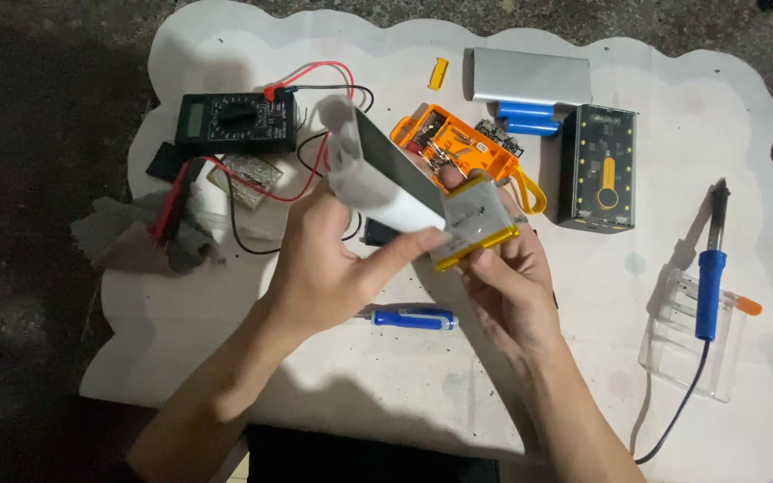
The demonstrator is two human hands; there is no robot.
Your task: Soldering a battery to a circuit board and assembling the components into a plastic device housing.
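Both hands meet above the middle of the white counter. Left hand grips a slim white power-bank shell, whose long axis runs from 10 o'clock down to 4 o'clock. Right hand is closed around a flat silver battery pouch with yellow edging, touching the shell's lower end at 4 o'clock. A blue-handled screwdriver lies just below the hands, at 6 o'clock; a black multimeter sits at 10 o'clock.

Two bare forearms reach up from below, converging at centre; left hand fingers curled in a grip, right hand fingers likewise closed, thumbs pointing inward.
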